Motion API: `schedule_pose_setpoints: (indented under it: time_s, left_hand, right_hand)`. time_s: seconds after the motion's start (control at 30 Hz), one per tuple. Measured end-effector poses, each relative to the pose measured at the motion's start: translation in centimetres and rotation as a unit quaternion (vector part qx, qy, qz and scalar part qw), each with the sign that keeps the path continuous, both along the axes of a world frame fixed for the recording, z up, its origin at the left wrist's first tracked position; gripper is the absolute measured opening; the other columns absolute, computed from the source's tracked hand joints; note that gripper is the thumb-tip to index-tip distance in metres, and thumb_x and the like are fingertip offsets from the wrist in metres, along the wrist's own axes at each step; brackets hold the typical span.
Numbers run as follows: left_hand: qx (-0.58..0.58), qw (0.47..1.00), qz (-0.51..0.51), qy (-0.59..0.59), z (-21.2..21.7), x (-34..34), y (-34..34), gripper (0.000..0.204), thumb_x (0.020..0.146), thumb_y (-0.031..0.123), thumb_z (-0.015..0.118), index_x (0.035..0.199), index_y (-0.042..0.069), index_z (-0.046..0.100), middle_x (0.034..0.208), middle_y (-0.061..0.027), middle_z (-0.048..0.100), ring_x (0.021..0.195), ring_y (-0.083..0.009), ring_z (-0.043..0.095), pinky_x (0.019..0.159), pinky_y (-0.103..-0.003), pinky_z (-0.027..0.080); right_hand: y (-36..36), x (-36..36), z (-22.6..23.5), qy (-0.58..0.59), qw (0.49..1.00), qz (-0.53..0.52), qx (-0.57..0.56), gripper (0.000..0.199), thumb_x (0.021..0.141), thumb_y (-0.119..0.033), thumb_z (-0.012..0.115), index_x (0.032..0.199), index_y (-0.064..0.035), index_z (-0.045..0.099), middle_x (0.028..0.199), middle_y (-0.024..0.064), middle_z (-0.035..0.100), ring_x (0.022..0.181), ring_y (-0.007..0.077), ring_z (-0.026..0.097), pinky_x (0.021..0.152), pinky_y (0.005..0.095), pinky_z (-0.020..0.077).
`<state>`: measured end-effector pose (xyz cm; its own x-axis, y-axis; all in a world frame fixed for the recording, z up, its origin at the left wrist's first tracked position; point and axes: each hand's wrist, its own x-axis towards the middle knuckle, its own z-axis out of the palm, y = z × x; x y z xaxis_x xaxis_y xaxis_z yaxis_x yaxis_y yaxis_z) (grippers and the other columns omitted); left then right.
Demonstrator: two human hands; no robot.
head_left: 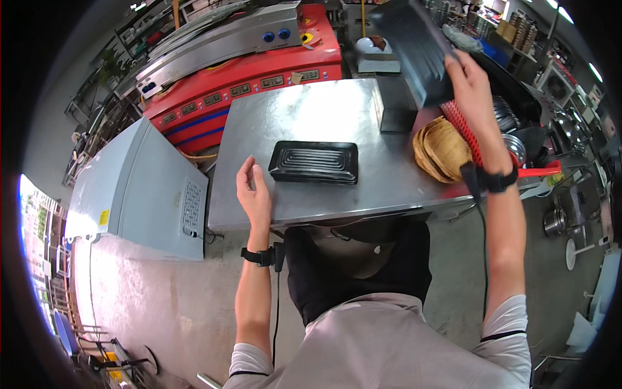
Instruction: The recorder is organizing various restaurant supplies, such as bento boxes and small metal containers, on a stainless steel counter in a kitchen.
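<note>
A glossy black rectangular plate (pixel 313 162) with oval ridges lies on the steel table (pixel 253 120), in front of me. My left hand (pixel 253 191) hovers at the table's near left side, fingers stretched out and nothing in them, a little left of that plate. Up at the right, my right hand (pixel 476 94) grips the edge of a larger black rectangular tray (pixel 421 58). The tray is tilted and blurred by motion. Below it stand a dark box-shaped block (pixel 396 110) and a stack of round woven brown pieces (pixel 442 150).
To the right, a red basket (pixel 541 170) holds metal bowls and dark dishes. A red stove (pixel 259 81) with a steel griddle (pixel 227 45) stands behind the table. On the left is a white chest appliance (pixel 139 194). A black cable (pixel 484 259) trails from my right wristband.
</note>
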<state>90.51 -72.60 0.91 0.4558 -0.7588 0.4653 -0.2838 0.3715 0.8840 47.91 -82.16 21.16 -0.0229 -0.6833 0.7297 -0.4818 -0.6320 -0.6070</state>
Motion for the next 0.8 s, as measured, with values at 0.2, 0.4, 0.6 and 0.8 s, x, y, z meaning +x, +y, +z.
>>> schedule_pose_setpoints:
  time_s: [0.2,0.4,0.6,0.8]
  left_hand:
    - [-0.018,0.915,-0.251,0.315,1.5,-4.8,9.3,0.066,0.116,0.053,0.042,0.161,0.005,0.040,0.149,-0.0137,0.061,0.134,-0.0251,0.062,0.114,-0.046,0.049]
    - [0.079,0.850,-0.099,0.511,-0.5,-6.3,17.6,0.077,0.110,0.069,0.040,0.152,0.005,0.050,0.142,-0.0138,0.066,0.127,-0.0278,0.067,0.109,-0.043,0.055]
    - [0.095,0.866,-0.040,0.490,-2.7,-5.1,20.0,0.055,0.116,0.050,0.043,0.141,0.002,0.054,0.129,-0.0142,0.071,0.112,-0.0264,0.074,0.098,-0.041,0.062]
    - [0.138,0.876,0.006,0.463,-3.0,-5.2,19.8,0.056,0.116,0.052,0.044,0.140,0.004,0.057,0.128,-0.0119,0.071,0.111,-0.0252,0.073,0.098,-0.041,0.061]
  right_hand:
    - [12.1,11.4,-8.5,0.019,0.951,0.215,0.223,0.034,0.112,-0.023,0.060,0.131,0.0052,0.064,0.088,0.0062,0.064,0.079,0.0089,0.055,0.071,0.0298,0.0482]
    - [17.9,18.5,-15.8,-0.030,0.861,0.413,0.294,0.033,0.109,-0.022,0.061,0.128,0.0048,0.056,0.106,0.0292,0.072,0.097,0.0449,0.073,0.082,0.0441,0.0560]
    - [19.6,19.6,-18.6,0.035,0.909,0.332,0.250,0.023,0.100,-0.019,0.077,0.100,-0.0006,0.064,0.087,0.0144,0.068,0.077,0.0300,0.068,0.068,0.0394,0.0535]
    - [20.1,19.4,-18.5,0.053,0.923,0.305,0.231,0.021,0.097,-0.018,0.080,0.096,-0.0018,0.067,0.083,0.0118,0.068,0.070,0.0284,0.067,0.063,0.0376,0.0527]
